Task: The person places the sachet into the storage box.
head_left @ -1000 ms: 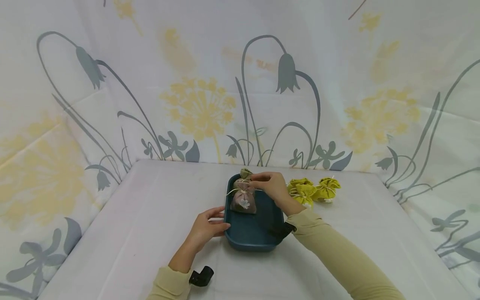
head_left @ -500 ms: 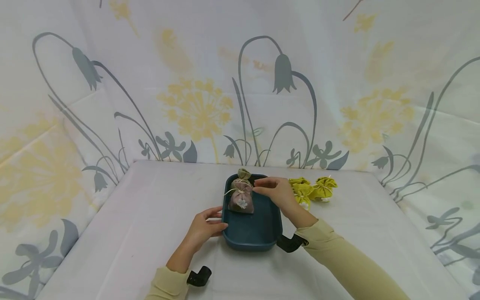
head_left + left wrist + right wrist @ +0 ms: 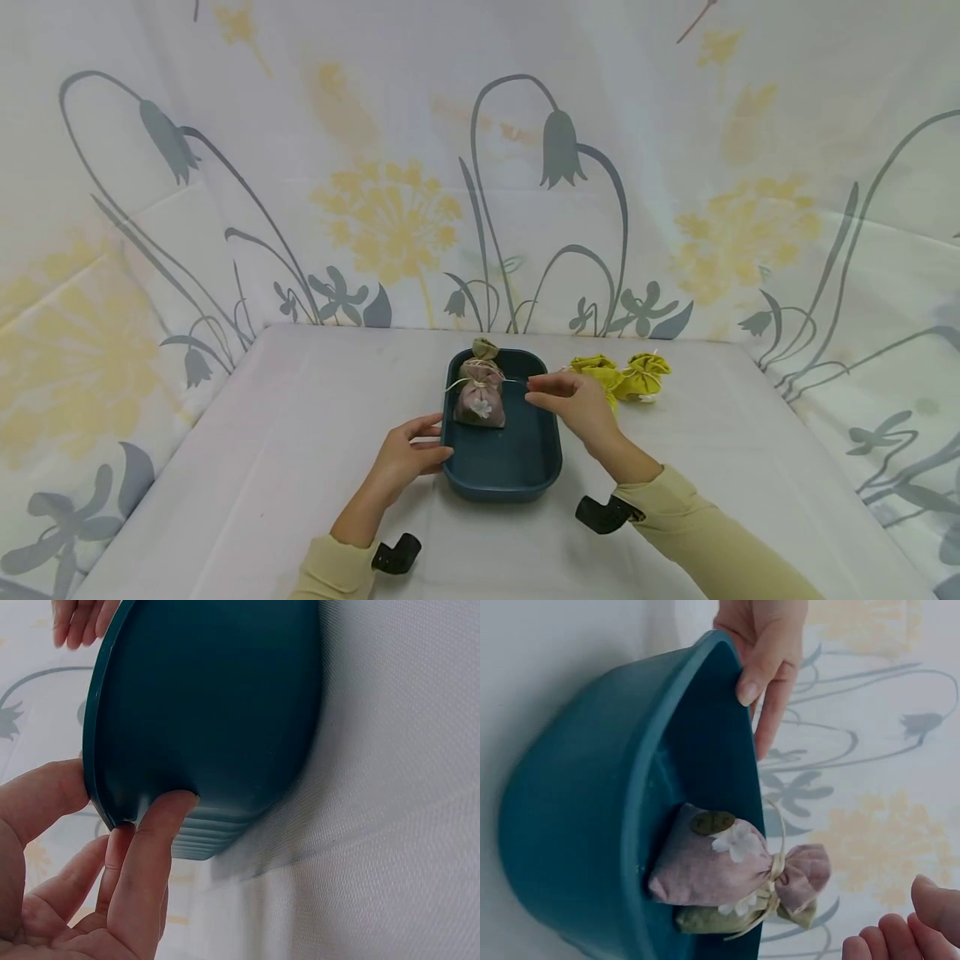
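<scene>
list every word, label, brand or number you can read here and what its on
No text can be read.
Brown oval tag on the pink pouch: any marking is too small and blurred to read.
Faint orange marks on the floral backdrop: too blurred to tell if they are lettering.

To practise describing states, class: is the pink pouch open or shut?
Shut: the pink pouch has a pale cord drawn round its neck, the cloth bunched beyond it. What it holds is hidden.

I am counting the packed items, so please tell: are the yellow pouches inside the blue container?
No, the yellow pouches sit on the table, outside the blue container.
</scene>
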Demonstrator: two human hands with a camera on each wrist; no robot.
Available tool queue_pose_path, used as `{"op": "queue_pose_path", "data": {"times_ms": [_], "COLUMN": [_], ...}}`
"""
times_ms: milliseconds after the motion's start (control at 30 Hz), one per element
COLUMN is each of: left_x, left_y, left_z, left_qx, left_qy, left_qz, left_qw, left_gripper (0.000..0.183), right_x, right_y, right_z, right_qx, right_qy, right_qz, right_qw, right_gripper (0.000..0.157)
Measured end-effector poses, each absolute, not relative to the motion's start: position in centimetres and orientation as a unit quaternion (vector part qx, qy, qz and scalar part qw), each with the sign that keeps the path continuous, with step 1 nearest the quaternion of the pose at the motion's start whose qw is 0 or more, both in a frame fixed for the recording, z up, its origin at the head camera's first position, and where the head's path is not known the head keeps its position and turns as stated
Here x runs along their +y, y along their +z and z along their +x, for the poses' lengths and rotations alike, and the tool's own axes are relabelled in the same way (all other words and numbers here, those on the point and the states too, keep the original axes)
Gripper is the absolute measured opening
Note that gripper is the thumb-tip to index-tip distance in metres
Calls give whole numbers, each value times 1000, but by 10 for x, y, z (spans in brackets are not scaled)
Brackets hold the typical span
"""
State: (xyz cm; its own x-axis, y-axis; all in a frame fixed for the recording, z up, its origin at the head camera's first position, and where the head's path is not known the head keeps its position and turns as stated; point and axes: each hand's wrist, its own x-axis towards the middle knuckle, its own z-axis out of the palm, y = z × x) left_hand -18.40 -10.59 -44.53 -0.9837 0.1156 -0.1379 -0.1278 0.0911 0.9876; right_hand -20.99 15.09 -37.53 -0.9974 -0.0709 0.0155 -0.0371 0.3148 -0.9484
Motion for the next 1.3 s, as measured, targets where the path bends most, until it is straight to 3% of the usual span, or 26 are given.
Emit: {"op": "queue_pose_path", "data": {"times_ms": [933, 1300], "left_x": [-108, -106], "left_y": [-447, -444], "left_z": [-183, -182], "left_qx": [734, 738], "left_qy": [673, 669], "left_qz": [-5, -3], "left_qw": [89, 88], "left_gripper": [56, 56], "right_x": [226, 252], "right_y": [-404, -416], "right_z": [-184, -181], "right_qx": [831, 832], "right_qy": [-554, -544], "right_qz": [28, 46], "right_qw": [-53, -100], "right_gripper": [41, 37]}}
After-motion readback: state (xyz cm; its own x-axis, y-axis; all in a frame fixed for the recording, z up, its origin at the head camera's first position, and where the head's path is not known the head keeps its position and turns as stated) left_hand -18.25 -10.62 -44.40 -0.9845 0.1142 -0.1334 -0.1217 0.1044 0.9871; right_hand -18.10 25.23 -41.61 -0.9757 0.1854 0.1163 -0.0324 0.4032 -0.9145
